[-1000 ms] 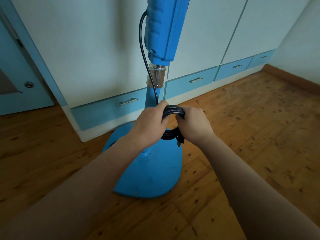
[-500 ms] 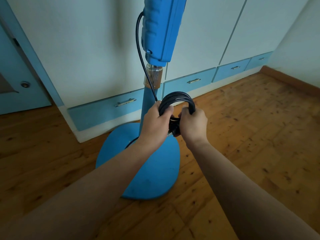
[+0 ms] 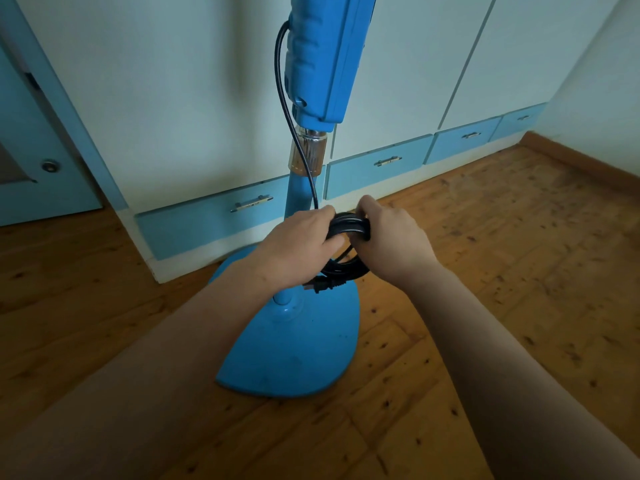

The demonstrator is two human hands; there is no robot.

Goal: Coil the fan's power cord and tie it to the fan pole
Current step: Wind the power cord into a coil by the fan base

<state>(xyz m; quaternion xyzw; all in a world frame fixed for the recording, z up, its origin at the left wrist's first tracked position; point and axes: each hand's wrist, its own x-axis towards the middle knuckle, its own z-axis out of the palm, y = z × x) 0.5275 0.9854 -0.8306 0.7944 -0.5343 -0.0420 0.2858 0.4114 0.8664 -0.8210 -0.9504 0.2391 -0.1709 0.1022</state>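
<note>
While a wooden floor [image 3: 502, 271] fills most of the view, a wall of pale cabinet doors [image 3: 173, 98] runs across the far side, with a row of blue drawers [image 3: 377, 168] along its foot and a blue door [image 3: 31, 174] at the far left edge. A blue pedestal fan stands close to the cabinets: its flat rounded base [image 3: 294, 351] rests on the floor near the middle of the view, and the blue fan pole [image 3: 298, 192] rises from the base's far end, passes through a shiny metal collar [image 3: 308, 152], and meets a ribbed blue housing [image 3: 322, 53] at the top edge. Two bare forearms reach in from the lower corners and meet in front of the pole, above the base. The left hand [image 3: 298, 247] is closed around one side of a bundle of black power cord [image 3: 346, 244], fingers curled over the strands. The right hand [image 3: 394, 240] is closed on the opposite side of the same bundle, fingers wrapped over its top. The coil hangs between the two hands just beside the pole, its lower loops sagging beneath them. One strand runs up from the coil along the pole and collar to the housing. The black plug [image 3: 317, 285] sticks out under the left hand, above the base
</note>
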